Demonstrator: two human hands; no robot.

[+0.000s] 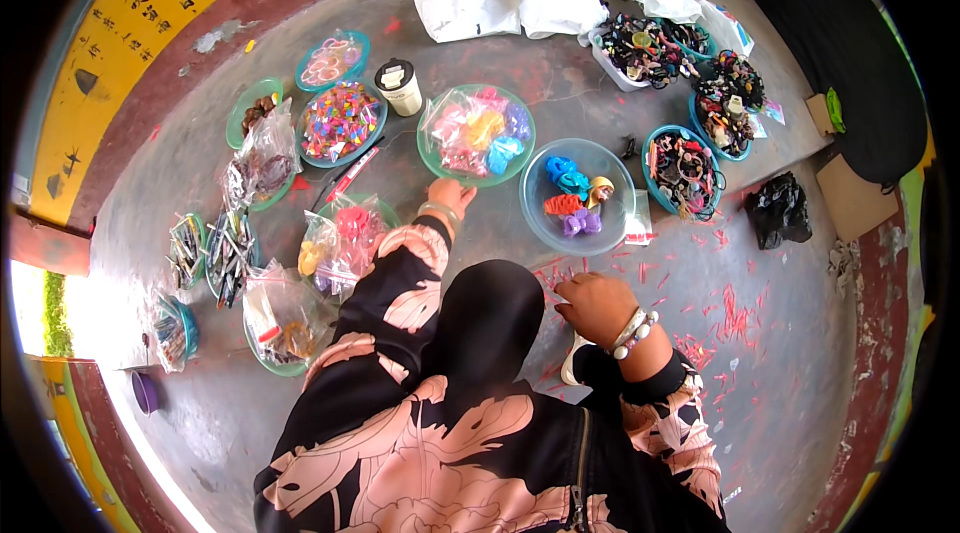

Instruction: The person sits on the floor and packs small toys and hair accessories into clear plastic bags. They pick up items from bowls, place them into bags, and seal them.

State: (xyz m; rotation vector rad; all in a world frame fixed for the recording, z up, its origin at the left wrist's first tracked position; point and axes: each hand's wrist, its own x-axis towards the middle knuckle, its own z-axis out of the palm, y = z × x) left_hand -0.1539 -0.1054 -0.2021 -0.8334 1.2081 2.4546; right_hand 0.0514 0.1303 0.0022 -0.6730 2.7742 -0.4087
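Observation:
My left hand (452, 196) reaches to the near rim of a green plastic basin (428, 145), its fingers closed at that rim. Clear bags with pink, yellow, purple and blue pieces fill this basin. To its right stands a clear bluish bowl (540, 218), holding a blue bundle (567, 176), an orange one (563, 204), a purple one (581, 223) and a yellow-brown piece (600, 191). My right hand (600, 305), with bracelets at the wrist, is curled below that bowl, apart from it. Whatever its fingers may hold is hidden.
Left of the green basin are a lidded cup (398, 88), a bowl of colourful small pieces (343, 123), a red-and-white marker (352, 173) and bagged basins (290, 318). At right stand tubs of dark hair ties (684, 173) and a black bag (778, 211). Red scraps (738, 315) litter the floor.

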